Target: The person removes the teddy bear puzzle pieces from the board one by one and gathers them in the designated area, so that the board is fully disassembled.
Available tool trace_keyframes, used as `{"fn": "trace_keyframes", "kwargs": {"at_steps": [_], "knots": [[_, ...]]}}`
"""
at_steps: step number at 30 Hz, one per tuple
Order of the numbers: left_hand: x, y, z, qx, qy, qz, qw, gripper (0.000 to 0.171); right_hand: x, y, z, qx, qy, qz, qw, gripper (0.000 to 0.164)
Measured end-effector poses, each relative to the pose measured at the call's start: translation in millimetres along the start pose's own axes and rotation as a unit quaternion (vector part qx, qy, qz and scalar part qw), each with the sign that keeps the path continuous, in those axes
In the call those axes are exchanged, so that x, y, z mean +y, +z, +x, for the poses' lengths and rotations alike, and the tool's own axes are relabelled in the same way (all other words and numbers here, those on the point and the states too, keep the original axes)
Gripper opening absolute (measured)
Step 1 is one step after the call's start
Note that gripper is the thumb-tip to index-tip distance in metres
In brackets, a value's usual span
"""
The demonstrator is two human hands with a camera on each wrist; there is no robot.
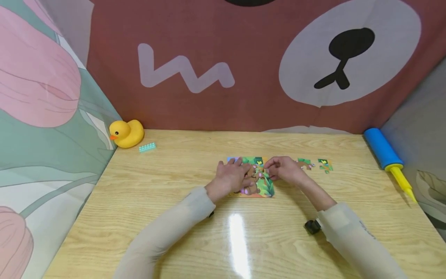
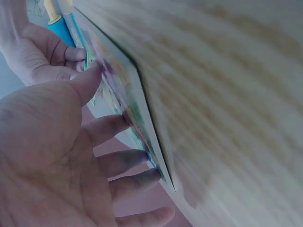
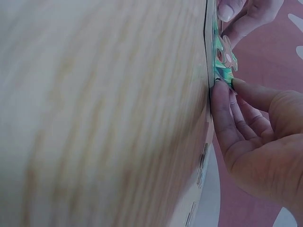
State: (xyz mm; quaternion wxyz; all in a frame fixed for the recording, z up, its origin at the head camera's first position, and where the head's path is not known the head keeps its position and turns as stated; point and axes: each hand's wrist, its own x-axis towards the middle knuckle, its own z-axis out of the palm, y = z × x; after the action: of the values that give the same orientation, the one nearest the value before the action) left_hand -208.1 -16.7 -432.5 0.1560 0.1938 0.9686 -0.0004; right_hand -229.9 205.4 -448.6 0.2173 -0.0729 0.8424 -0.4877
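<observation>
A colourful jigsaw puzzle [image 1: 268,190] with brown bears and green leaves lies on the wooden table. My left hand [image 1: 229,177] rests over its left part, fingers spread and fingertips touching the picture in the left wrist view. At the puzzle's right edge, my right hand [image 1: 286,169] pinches a green and brown puzzle piece [image 3: 228,56] between thumb and forefinger. That piece stands tilted up from the picture in the right wrist view. Part of the puzzle is hidden under my left hand.
Loose puzzle pieces [image 1: 325,165] lie right of the puzzle, some partly behind my right hand. A yellow rubber duck [image 1: 128,135] and a turquoise toy brick [image 1: 147,147] sit at the back left. A blue pump with a yellow nozzle [image 1: 385,151] lies along the right edge.
</observation>
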Motion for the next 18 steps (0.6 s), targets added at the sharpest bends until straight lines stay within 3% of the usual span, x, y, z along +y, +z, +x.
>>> {"fn": "trace_keyframes", "kwargs": {"at_steps": [8,18], "knots": [[5.6,4.4,3.0,0.046,-0.012,0.018,0.9987,0.062,-1.8,1.9,1.5,0.004,-0.005,-0.004,1.0,0.022],[11.3,5.2,5.4,0.044,-0.023,0.037,0.9981,0.057,0.5,1.4,1.9,0.002,-0.002,0.01,1.0,0.023]]}}
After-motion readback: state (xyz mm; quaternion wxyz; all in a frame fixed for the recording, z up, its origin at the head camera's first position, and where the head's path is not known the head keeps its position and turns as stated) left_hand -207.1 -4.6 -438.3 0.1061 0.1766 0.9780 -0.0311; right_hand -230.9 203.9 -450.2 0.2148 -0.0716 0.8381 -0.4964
